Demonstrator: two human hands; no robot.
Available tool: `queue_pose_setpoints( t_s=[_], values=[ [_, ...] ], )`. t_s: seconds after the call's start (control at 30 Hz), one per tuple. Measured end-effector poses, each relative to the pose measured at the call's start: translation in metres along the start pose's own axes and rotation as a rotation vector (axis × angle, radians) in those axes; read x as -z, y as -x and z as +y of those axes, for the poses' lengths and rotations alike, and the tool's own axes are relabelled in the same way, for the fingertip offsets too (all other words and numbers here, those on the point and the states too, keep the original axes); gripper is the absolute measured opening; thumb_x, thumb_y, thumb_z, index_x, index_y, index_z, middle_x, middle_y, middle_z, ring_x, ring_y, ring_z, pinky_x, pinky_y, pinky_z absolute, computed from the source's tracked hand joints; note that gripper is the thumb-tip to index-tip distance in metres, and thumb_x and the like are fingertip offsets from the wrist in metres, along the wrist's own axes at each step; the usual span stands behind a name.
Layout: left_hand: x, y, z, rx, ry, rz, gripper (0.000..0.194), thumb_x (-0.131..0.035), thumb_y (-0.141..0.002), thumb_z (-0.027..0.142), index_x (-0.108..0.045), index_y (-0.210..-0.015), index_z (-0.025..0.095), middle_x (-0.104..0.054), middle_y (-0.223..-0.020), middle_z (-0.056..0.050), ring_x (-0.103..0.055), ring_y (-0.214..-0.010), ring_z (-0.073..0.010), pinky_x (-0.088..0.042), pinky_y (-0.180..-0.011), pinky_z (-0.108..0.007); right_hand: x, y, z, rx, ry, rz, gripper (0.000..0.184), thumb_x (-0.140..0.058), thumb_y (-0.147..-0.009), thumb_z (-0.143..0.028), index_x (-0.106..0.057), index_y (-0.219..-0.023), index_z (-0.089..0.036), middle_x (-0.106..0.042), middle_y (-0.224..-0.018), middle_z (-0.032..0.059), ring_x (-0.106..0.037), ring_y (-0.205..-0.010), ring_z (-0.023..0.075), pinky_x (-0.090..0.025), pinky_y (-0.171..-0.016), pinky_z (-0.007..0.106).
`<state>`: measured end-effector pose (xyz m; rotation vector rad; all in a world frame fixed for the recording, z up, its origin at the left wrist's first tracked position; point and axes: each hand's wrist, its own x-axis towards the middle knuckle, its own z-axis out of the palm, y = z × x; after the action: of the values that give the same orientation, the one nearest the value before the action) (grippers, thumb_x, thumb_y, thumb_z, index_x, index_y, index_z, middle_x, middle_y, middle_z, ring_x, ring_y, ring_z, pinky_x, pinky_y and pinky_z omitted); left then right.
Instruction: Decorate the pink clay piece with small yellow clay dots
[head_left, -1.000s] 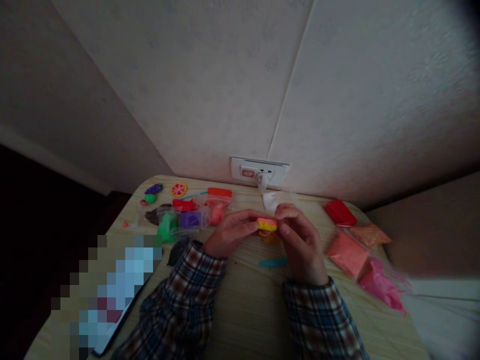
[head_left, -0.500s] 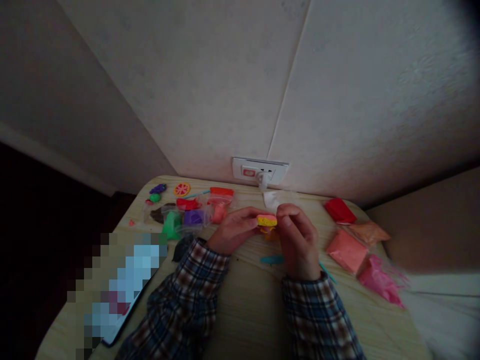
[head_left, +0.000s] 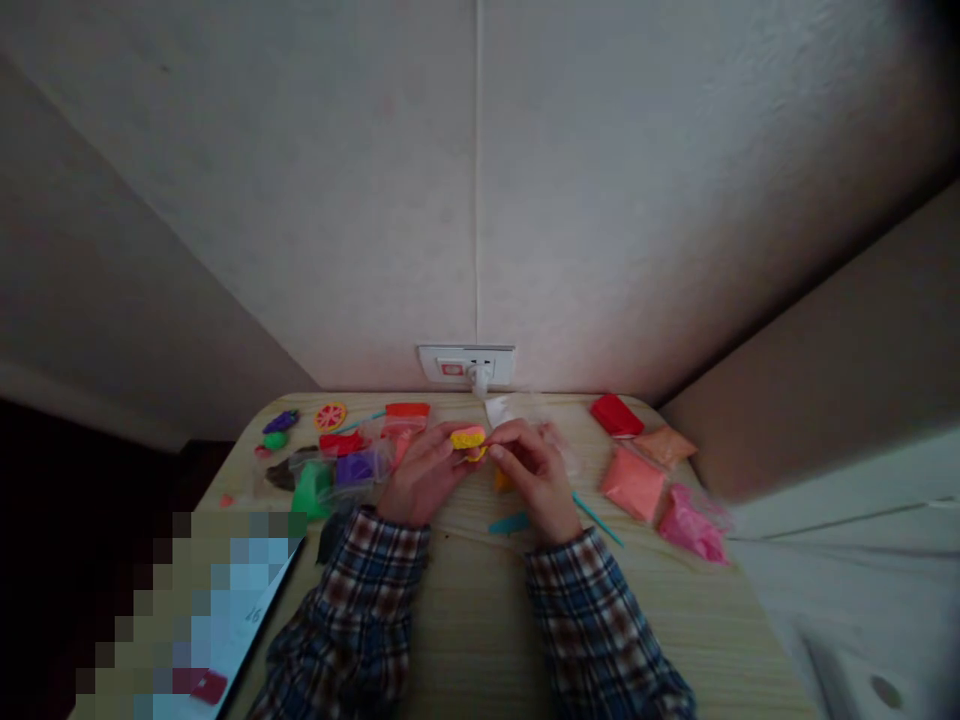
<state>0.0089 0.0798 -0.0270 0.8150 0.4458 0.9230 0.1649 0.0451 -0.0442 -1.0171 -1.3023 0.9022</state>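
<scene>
A small modelling-clay piece [head_left: 468, 437], pink on top with a bumpy yellow side, is held up between the thumb and fingers of my left hand [head_left: 421, 472]. Beside it, my right hand [head_left: 534, 475] is closed in a pinch, its fingertips close to the clay piece's right side. A thin curved yellow bit [head_left: 477, 455] shows just under the piece, by those fingertips; what the pinch holds is too small to make out. Below my right hand lies a flat blue modelling tool [head_left: 509, 523], and orange clay [head_left: 502, 481] is partly hidden behind the hand.
Bagged clay, including purple [head_left: 355, 466] and green [head_left: 312, 490], lies left. A clay citrus slice [head_left: 330, 417] and clay grapes [head_left: 281, 421] sit at the back left. Red [head_left: 616, 415], salmon [head_left: 634, 482] and pink packets [head_left: 693, 525] lie right. A blurred tablet [head_left: 240, 620] is front left.
The camera view has swung, shifting the table scene left. My right fingertips have come closer to the clay piece, and the hand is now more pinched. My left hand still holds the piece.
</scene>
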Motion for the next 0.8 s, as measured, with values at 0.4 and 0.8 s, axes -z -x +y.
queue_pose_setpoints(
  t_s=[0.4,0.8],
  values=[
    [-0.007,-0.001,0.004,0.029,-0.032,0.039,0.020,-0.068,-0.084,0.028,-0.067,-0.098,0.014,-0.069,-0.094,-0.004,-0.065,-0.085,-0.0164,-0.054,-0.078,-0.034,0.001,-0.001,-0.001,-0.042,-0.037,-0.023,0.024,-0.058,-0.092,-0.034,-0.062,-0.105,-0.015,-0.066,-0.101,0.0048,-0.065,-0.085,0.0152,-0.056,-0.075,0.035],
    [-0.011,0.000,0.004,0.051,0.022,0.151,0.021,-0.076,-0.071,0.030,-0.074,-0.089,0.020,-0.072,-0.088,-0.004,-0.063,-0.079,-0.0169,-0.050,-0.078,-0.031,0.007,-0.003,-0.016,-0.058,-0.044,0.082,0.017,-0.067,-0.084,-0.032,-0.064,-0.075,-0.019,-0.059,-0.074,-0.0012,-0.056,-0.069,0.0123,-0.046,-0.061,0.026]
  ],
)
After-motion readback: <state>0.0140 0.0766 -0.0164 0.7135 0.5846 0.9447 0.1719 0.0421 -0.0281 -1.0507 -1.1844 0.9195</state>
